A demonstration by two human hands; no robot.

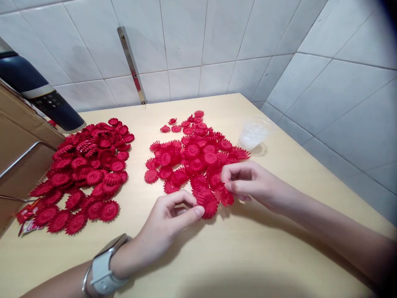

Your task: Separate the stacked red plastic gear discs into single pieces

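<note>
Many red fringed paper flowers [197, 151] lie heaped in the middle of the wooden table. At the near edge of this heap, my left hand [176, 217] pinches a round red flower [208, 203] between thumb and fingertips. Just to the right, my right hand [252, 182] is closed at the fingertips on another red flower [223, 195], which nearly touches the first. Its palm side and lower fingers are partly hidden. A second, larger pile of red flowers [93, 174] spreads over the left of the table.
A clear plastic cup with white contents [252, 134] stands at the right back. On the left are a cardboard box [25, 140], a dark bottle [40, 89] leaning over the pile, and a small printed wrapper [30, 227]. Tiled walls border the table [248, 256].
</note>
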